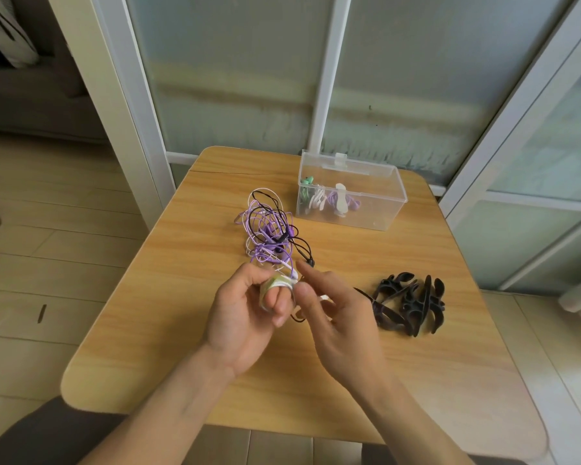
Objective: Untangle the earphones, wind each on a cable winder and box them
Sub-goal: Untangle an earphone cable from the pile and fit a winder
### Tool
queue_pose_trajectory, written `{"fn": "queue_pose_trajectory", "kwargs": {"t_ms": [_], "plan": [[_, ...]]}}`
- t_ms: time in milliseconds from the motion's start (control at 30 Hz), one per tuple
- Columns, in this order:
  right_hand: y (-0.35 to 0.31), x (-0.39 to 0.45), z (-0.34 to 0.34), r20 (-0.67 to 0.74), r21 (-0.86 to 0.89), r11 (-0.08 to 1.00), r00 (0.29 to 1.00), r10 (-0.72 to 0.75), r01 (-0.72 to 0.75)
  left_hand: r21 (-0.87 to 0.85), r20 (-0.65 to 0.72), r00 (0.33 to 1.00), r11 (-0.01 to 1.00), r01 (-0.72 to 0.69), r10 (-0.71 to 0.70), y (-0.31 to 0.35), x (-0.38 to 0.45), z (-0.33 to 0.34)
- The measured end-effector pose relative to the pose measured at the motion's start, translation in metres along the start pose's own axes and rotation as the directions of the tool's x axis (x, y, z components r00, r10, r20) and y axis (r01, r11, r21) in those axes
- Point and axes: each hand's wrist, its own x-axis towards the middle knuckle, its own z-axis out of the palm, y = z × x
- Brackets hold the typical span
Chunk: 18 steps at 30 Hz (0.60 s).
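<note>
The left hand (245, 317) grips a white cable (280, 283) coiled round its fingers; the right hand (329, 310) pinches its strand. Pulling harder could tighten the tangle (269, 236) near the surface's (182, 297) middle.

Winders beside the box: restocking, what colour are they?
Black, in the head view: the winders lie piled right of the hands.
</note>
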Motion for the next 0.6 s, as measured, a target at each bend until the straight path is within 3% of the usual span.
{"fn": "queue_pose_trajectory", "kwargs": {"t_ms": [133,267,400,600], "plan": [[-0.001,-0.006,0.007,0.082,-0.142,0.963,0.973,-0.217,0.227,-0.023,-0.218,0.976,0.999,-0.036,0.030,-0.002,0.004,-0.008],[0.001,-0.012,0.017,-0.009,-0.187,0.932,0.949,-0.316,0.309,0.035,-0.259,0.966,0.999,0.016,-0.006,-0.004,0.005,-0.015],[0.000,-0.011,0.015,-0.007,-0.207,0.925,0.945,-0.328,0.320,0.027,-0.316,0.945,0.995,0.092,-0.078,-0.005,0.003,-0.008],[0.003,-0.014,0.021,-0.002,-0.233,0.944,0.971,-0.239,0.232,0.352,-0.383,0.923,0.929,0.114,0.032,-0.004,0.003,-0.004]]}}
